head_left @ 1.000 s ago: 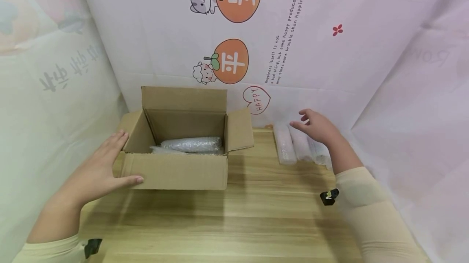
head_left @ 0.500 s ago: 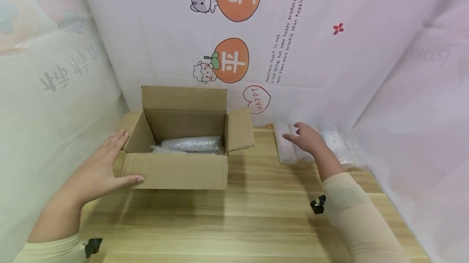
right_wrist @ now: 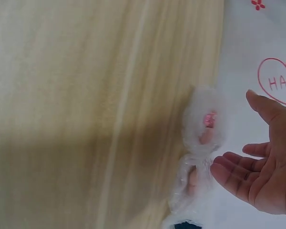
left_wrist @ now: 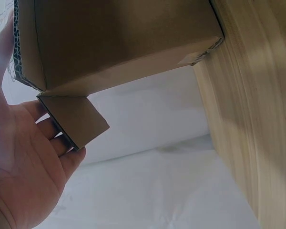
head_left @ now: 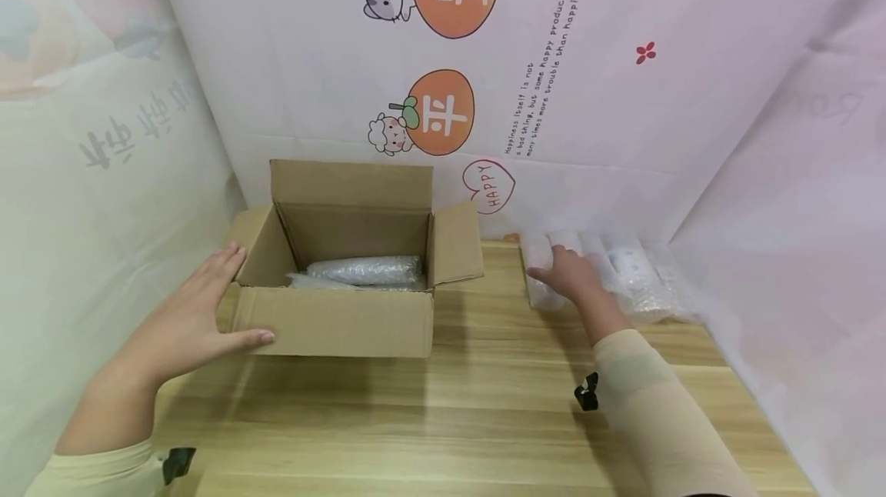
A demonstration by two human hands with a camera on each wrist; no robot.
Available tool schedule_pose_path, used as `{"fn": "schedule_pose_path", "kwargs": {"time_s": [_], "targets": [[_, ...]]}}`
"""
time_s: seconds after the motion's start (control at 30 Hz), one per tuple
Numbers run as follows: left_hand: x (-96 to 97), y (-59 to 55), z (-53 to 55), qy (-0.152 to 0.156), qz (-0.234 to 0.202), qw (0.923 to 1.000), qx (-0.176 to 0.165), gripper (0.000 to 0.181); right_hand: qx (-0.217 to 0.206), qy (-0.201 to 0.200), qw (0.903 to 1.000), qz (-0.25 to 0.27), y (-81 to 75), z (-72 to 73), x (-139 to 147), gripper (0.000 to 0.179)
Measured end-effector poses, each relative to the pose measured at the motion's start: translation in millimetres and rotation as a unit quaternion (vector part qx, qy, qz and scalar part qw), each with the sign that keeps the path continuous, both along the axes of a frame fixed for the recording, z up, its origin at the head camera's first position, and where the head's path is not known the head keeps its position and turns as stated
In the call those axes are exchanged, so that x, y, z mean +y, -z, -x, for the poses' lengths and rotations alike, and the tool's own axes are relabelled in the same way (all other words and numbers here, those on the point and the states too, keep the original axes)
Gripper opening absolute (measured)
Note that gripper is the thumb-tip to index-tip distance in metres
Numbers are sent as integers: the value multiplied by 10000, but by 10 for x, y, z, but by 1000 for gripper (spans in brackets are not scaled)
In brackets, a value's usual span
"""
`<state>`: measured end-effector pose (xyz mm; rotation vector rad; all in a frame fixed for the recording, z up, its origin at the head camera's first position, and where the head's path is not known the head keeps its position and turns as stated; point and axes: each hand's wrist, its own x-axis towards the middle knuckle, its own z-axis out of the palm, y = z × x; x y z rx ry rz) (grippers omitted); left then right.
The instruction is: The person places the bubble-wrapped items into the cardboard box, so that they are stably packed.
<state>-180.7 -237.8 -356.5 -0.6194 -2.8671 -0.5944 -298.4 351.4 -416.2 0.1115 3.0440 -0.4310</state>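
An open cardboard box (head_left: 339, 324) stands on the table at the left, with clear bubble-wrapped rolls (head_left: 370, 270) lying inside. My left hand (head_left: 183, 320) rests on its left side, thumb along the front flap. In the left wrist view, the fingers lie behind a small side flap (left_wrist: 74, 119). Over a row of bubble-wrapped rolls at the back right, my right hand (head_left: 571, 275) reaches with thumb and fingers apart, close above the leftmost roll (head_left: 543, 297). Seen from the right wrist, the fingers are relaxed beside a wrapped roll's end (right_wrist: 198, 119), which shows pink inside.
Several more wrapped rolls (head_left: 633, 274) lie side by side toward the right wall. A printed white sheet (head_left: 588, 97) rises behind the wooden table (head_left: 484, 405), and white sheets enclose both sides. The box's right flap (head_left: 457, 243) sticks out toward the rolls.
My right hand has moved left and down, from above the middle of the roll row onto the leftmost rolls. The left hand has stayed on the box.
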Motion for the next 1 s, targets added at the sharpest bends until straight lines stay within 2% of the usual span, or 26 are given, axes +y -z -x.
{"fn": "schedule_pose_path", "kwargs": {"time_s": [0.23,0.43,1.0], "targets": [[-3,10,13,24,-11,10000,59,120,-162,182,9997,-40,85,4,-42,93],[3,3,9,18,-9,10000,88,119,-28,121,9999,-104,122,21,-66,89],[2,9,10,4,20,9999,114,119,-317,-194,9993,99,124,58,-36,73]]}}
